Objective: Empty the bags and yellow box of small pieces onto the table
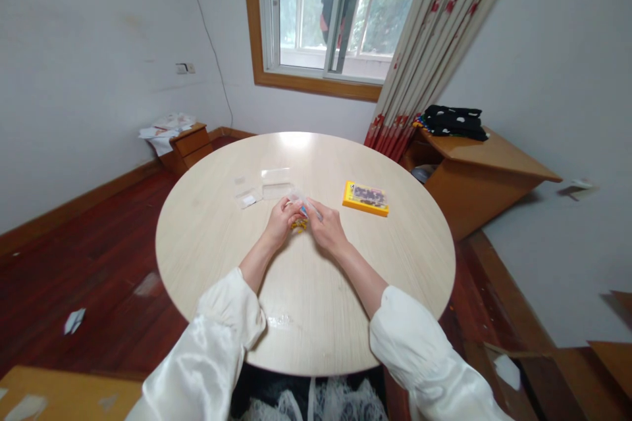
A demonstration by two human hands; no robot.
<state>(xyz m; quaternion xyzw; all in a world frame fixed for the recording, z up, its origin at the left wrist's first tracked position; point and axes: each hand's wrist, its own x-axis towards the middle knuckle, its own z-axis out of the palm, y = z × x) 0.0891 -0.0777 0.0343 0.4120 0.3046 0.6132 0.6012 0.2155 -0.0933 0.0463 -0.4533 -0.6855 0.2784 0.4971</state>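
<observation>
Both hands meet a little beyond the middle of the round, pale worktop (296, 342), grasping a small clear packet (297, 197) between them. The left hand (281, 220) curls its fingers against the packet's left side; the right hand (323, 223) grips it from the right, thumb and fingers closed. A bit of blue shows at the packet, though its contents are too small to make out. Small yellow pieces (299, 225) lie just below the hands, on the near side, partly hidden by the fingers. Just beyond the left hand stands an open clear plastic box (274, 197), its lid side toward the far edge. To its left, near it, lies a white slip (249, 200) with thin clear plastic around it. Right of the hands, well apart from them, a yellow box (365, 198) with a dark patterned top lies flat, slightly angled.
</observation>
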